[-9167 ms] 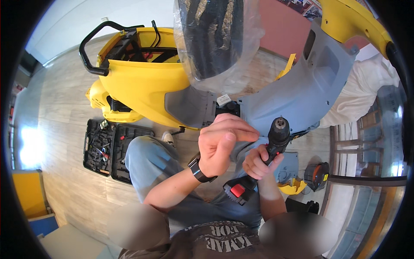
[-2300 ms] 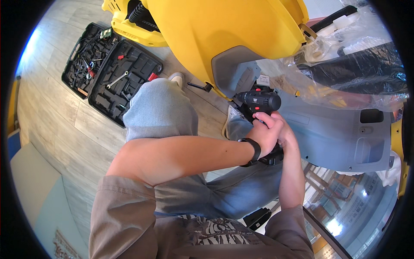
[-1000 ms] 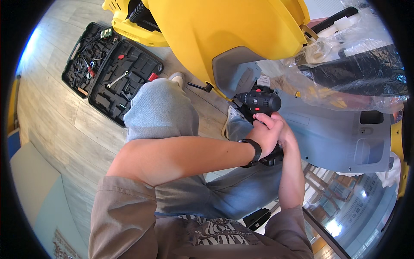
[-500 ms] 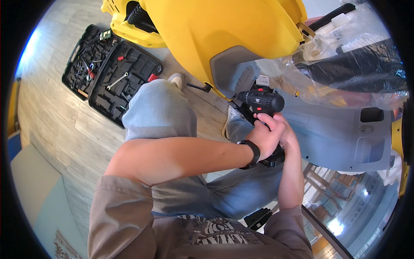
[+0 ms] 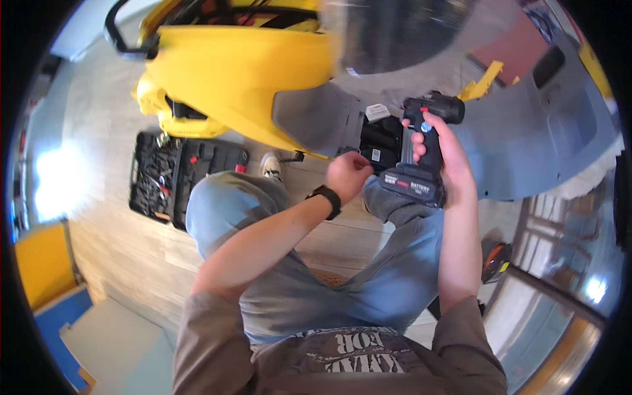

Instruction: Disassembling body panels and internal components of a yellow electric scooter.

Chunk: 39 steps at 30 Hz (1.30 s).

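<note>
My right hand (image 5: pixel 454 158) is wrapped round the handle of a black cordless drill (image 5: pixel 444 107). The drill's nose points left, and its battery pack (image 5: pixel 415 185) hangs at the bottom of the grip. Left of the drill, a black open compartment (image 5: pixel 380 137) is set in the grey floor section of a yellow scooter (image 5: pixel 237 82). My left hand (image 5: pixel 347 176), with a black watch on the wrist, is at the compartment's near left edge. Its fingertips are pinched together; whatever they hold is too small to make out.
An open black tool case (image 5: pixel 187 178) lies on the wooden floor to the left. A clear plastic-wrapped part (image 5: pixel 395 33) lies over the scooter's far side. Grey panels (image 5: pixel 520 155) spread to the right. Behind my right arm is a round black and orange object (image 5: pixel 497 262).
My left hand has come off the drill and moved left to the compartment edge. The drill, in my right hand, has lifted away from the compartment. The whole view has shifted.
</note>
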Each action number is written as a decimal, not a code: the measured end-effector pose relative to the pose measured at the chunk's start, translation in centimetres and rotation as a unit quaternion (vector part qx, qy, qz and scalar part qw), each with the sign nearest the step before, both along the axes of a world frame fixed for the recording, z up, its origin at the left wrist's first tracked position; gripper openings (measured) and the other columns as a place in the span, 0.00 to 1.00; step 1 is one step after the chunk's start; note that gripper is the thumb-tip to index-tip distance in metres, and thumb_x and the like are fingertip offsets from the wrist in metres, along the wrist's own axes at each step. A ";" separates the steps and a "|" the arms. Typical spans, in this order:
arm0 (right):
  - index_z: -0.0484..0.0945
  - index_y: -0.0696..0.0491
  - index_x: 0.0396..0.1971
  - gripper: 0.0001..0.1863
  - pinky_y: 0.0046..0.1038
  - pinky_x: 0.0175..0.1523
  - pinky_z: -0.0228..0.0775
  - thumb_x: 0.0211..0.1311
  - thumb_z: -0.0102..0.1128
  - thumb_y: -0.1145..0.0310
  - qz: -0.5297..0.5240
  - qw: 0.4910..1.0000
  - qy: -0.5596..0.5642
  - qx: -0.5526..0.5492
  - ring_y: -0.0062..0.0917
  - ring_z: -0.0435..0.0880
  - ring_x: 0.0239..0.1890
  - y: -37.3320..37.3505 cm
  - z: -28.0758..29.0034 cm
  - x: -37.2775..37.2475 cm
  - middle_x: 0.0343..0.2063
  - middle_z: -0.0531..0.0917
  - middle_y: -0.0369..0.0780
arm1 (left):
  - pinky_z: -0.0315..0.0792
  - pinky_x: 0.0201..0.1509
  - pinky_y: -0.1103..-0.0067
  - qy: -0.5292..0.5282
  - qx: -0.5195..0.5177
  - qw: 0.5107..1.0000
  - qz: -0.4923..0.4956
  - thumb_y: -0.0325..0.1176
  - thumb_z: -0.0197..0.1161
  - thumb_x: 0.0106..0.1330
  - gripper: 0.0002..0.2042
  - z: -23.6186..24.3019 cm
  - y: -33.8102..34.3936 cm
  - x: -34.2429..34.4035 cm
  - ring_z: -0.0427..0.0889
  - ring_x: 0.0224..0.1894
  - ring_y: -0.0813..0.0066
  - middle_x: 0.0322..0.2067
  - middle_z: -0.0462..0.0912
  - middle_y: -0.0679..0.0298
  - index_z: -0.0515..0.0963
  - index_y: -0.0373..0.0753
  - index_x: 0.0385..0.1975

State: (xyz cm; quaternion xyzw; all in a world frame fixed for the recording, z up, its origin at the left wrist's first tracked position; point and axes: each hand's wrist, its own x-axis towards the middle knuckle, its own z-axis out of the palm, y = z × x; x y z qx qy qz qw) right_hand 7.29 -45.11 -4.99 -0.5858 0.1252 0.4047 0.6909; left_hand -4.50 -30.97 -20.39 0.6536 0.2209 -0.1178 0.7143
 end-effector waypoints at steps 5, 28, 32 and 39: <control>0.74 0.54 0.31 0.17 0.21 0.24 0.69 0.62 0.58 0.54 -0.081 0.995 -0.036 0.039 0.17 0.73 0.16 -1.7 0.3 0.6 0.18 0.75 0.33 | 0.74 0.39 0.68 -0.155 0.497 0.849 -0.087 0.32 0.63 0.52 0.09 -2.2 3.6 -0.9 0.80 0.36 0.60 0.32 0.79 0.61 0.79 0.44 0.33; 0.76 0.57 0.22 0.23 0.28 0.32 0.76 0.56 0.52 0.49 -0.123 0.948 -0.265 -0.126 0.26 0.83 0.17 -3.9 -1.4 1.0 0.10 0.79 0.38 | 0.69 0.49 0.60 -0.047 0.717 0.635 -0.285 0.36 0.57 0.59 0.09 -4.8 2.9 3.5 0.79 0.47 0.61 0.42 0.77 0.61 0.75 0.45 0.39; 0.76 0.56 0.21 0.23 0.28 0.32 0.76 0.56 0.51 0.48 -0.114 0.941 -0.288 -0.138 0.26 0.83 0.17 -3.5 -1.2 1.0 0.09 0.78 0.37 | 0.67 0.50 0.63 -0.039 0.727 0.606 -0.320 0.32 0.54 0.60 0.10 -5.0 2.9 3.7 0.77 0.49 0.65 0.42 0.76 0.63 0.72 0.45 0.42; 0.75 0.55 0.14 0.25 0.29 0.32 0.76 0.57 0.49 0.48 -0.099 0.938 -0.300 -0.141 0.27 0.82 0.17 -2.7 -1.1 1.1 0.08 0.77 0.37 | 0.60 0.54 0.66 -0.083 0.745 0.502 -0.431 0.42 0.54 0.60 0.18 -5.6 3.4 4.2 0.71 0.53 0.66 0.46 0.76 0.63 0.74 0.47 0.50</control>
